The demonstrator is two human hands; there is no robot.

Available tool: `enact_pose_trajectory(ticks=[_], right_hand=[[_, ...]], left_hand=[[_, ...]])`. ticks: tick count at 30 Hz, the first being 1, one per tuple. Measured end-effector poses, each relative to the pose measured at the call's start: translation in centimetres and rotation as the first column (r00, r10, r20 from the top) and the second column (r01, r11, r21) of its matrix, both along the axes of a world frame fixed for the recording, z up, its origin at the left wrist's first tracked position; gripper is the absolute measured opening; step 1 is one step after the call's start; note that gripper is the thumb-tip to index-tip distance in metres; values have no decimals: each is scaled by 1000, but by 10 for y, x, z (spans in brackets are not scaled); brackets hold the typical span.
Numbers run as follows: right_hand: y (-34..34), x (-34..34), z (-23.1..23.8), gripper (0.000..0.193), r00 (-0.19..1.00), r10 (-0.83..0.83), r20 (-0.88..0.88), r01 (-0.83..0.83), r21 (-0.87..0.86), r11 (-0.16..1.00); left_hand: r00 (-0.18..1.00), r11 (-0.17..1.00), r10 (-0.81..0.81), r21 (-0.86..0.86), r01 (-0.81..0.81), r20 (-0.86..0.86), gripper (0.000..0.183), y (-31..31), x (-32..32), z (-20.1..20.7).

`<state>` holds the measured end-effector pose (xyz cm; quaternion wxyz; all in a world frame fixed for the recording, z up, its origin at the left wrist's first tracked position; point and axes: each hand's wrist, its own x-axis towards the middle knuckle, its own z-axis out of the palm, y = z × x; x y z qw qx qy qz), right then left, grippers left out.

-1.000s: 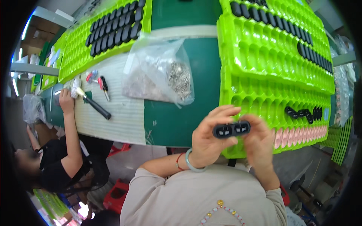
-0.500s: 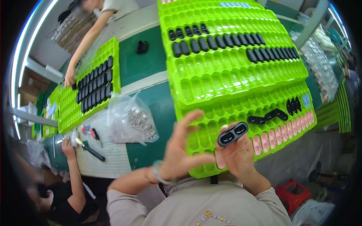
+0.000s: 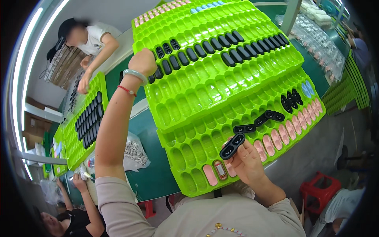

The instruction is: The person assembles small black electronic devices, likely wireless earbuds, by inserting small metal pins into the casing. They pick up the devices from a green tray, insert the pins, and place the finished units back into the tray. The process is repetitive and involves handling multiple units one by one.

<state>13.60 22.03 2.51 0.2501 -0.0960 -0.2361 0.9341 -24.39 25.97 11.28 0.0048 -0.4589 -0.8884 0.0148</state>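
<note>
My right hand (image 3: pixel 249 162) grips a black oval case part (image 3: pixel 232 147) with two rounded hollows facing up, over the near green tray (image 3: pixel 201 140). At the left edge of the far green tray (image 3: pixel 193 94), my left hand (image 3: pixel 143 63) reaches out with its fingers curled down. The hand's back hides its fingertips and whatever they hold. Right beside it are small black oval parts (image 3: pixel 167 48) and a row of smooth black oval shells (image 3: pixel 183 58). Pink shells (image 3: pixel 272 144) line the near tray's front edge, and a red-framed oval piece (image 3: pixel 220 170) sits among them.
Several black two-hollow parts (image 3: pixel 263 118) lie on the near tray. A plastic bag of small metal pieces (image 3: pixel 136 152) rests on the green table. Co-workers sit at the left beside another tray of black shells (image 3: pixel 90 120). A red stool (image 3: pixel 319 191) stands at the lower right.
My left hand has gone from beside my right hand up to the far tray's left edge, its fingers now curled. The right hand still holds the case part, slightly lower and turned. The view has shifted.
</note>
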Motion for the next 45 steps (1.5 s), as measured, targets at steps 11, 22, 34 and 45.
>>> enact_pose_trajectory(ticks=[11,22,34,45], right_hand=[[-9,5,-4,31,977,-155,147,159,-11,987],[19,16,1,56,991,-98,87,82,171,982],[-17,-18,25,47,845,215,489,-422,363,831],[-28,-57,51,37,890,251,381,-430,518,740]], left_hand=[[276,304,-883,-13,953,-380,11,126,102,-56],[608,509,-794,560,653,13,24,17,124,-13],[97,646,-724,720,-253,683,31,-223,207,-50],[-70,735,-538,427,-526,840,30,-221,138,-40]])
